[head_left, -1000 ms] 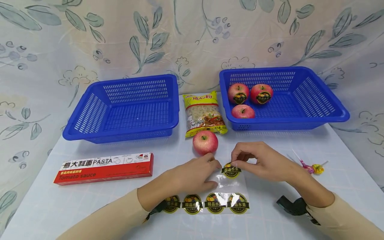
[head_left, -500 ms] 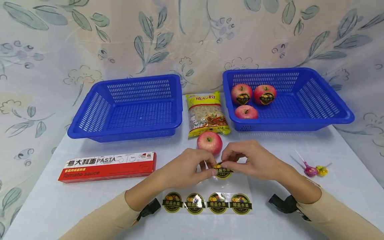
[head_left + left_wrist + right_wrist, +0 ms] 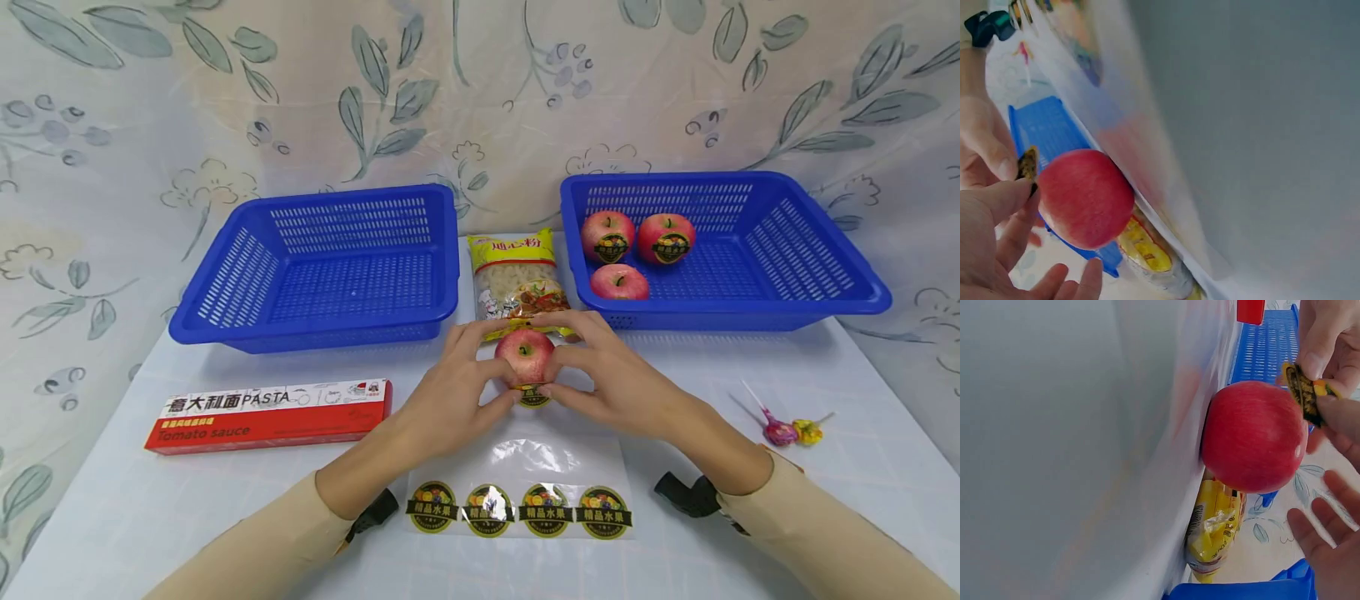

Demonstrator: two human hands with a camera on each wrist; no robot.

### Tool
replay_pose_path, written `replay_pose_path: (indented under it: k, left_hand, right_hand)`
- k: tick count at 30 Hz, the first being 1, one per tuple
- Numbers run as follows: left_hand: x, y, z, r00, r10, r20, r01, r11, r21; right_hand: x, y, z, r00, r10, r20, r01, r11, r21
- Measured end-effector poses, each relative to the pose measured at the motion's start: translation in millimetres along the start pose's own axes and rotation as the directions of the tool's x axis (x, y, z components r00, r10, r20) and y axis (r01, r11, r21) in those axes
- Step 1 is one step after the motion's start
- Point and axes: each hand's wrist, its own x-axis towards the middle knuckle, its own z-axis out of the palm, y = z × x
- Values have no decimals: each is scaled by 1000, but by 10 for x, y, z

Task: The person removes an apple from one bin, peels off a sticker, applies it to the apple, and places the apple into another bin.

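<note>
A red apple (image 3: 525, 354) stands on the table between my two hands. My left hand (image 3: 455, 393) and my right hand (image 3: 626, 382) pinch opposite sides of a round black-and-gold sticker (image 3: 534, 397), held at the apple's near side. In the right wrist view the sticker (image 3: 1305, 394) is bent between both thumbs, right at the apple's skin. The other fingers of each hand spread around the apple's sides. Closer to me lies a clear sticker sheet (image 3: 517, 458), with several like stickers in its front row.
A bag of pasta (image 3: 517, 279) lies just behind the apple. The right blue basket (image 3: 780, 312) holds three apples (image 3: 618, 283); at the back left stands another blue basket (image 3: 322, 333). A red-and-white pasta box (image 3: 270, 417) lies left, two lollipops (image 3: 783, 431) right.
My right hand has carried the sticker off the upper part of the sheet to the apple. My left hand has left the sheet, taken the sticker's other side and moved forward too.
</note>
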Motion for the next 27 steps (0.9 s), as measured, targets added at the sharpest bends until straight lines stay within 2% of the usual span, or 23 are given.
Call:
replay_pose_path:
  k: [4,8,12,15,27]
  left_hand:
    - [45,-32,-1,999,-31,7,31,999,29]
    - [82,-59,-3,998,-36,49,34,998,45]
    - [115,-73,-11,996,-30,85,27,999,34]
    - [132,-90,-17,995,-39,88,37,999,22]
    - [159,-162,-30,996,12,93,-12,1000,5]
  right_hand:
    - [51,32,18,999,32,23,-32,999,-21]
    - [71,78,59,998,44,45,-43,999,-16]
    - [80,82,68,996,73,52,-73,997,-13]
    - [98,80,61,994,90,59,-89,996,-17]
    - [134,68,18,991,90,99,-91,996,-1]
